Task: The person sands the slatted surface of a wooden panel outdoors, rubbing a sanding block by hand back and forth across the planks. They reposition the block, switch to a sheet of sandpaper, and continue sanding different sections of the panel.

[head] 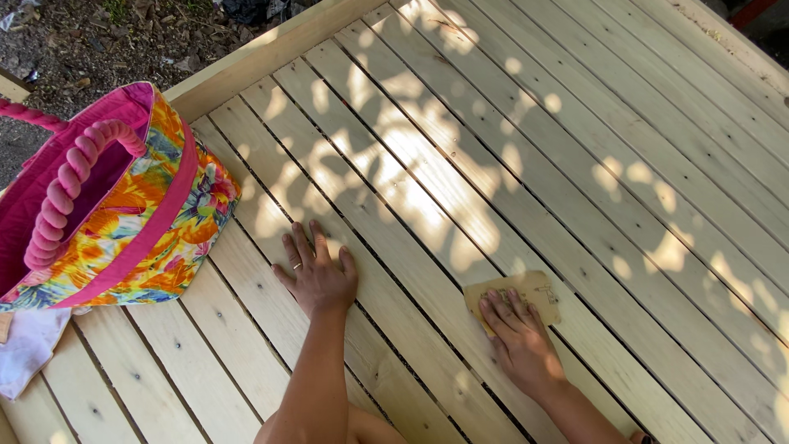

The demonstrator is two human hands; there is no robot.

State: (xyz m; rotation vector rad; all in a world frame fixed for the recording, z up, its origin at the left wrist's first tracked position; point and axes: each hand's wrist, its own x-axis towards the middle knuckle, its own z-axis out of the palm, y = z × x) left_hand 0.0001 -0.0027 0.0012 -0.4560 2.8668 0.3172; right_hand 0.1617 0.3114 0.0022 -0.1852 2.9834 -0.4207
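Note:
My left hand (317, 273) lies flat on the pale wooden deck boards (460, 140), fingers spread, a ring on one finger, holding nothing. My right hand (519, 335) presses a tan sheet of sandpaper (532, 289) against a plank, its fingers laid over the sheet's near half. Both forearms reach in from the bottom edge. Dappled sunlight and leaf shadows fall across the planks around both hands.
A floral tote bag (156, 222) with pink lining and a pink rope handle stands on the deck left of my left hand. A white cloth (29, 349) lies beneath it at the lower left. The deck's raised edge board (263, 53) borders bare ground with leaf litter at top left.

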